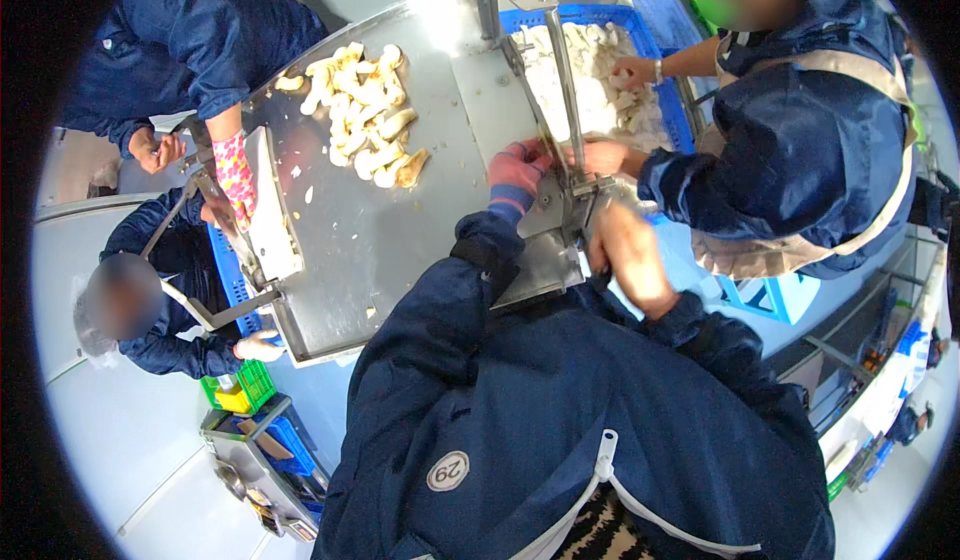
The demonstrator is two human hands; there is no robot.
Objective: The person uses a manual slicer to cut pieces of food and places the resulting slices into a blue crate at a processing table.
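Note:
My left hand (517, 171), in a pink and blue glove, is at the blade of a hinged metal cutter (541, 102) on the right edge of a stainless steel table (450, 245). Its fingertips meet the blade; whether they hold anything is hidden. My bare right hand (628, 249), blurred, is beside the cutter's lower end, near its handle; its grip cannot be made out. A pile of pale, brown-edged mushroom pieces (367, 114) lies on the table, left of my left hand. Beyond the cutter, a blue plastic crate (675, 114) holds many whitish cut pieces (570, 72).
At right, a co-worker (795, 140) reaches into the crate and beside the cutter. Co-workers at left stand by a second cutter (240, 237); one wears a patterned glove (235, 174). A green crate (259, 384) is at lower left, a light-blue stool (776, 297) at right.

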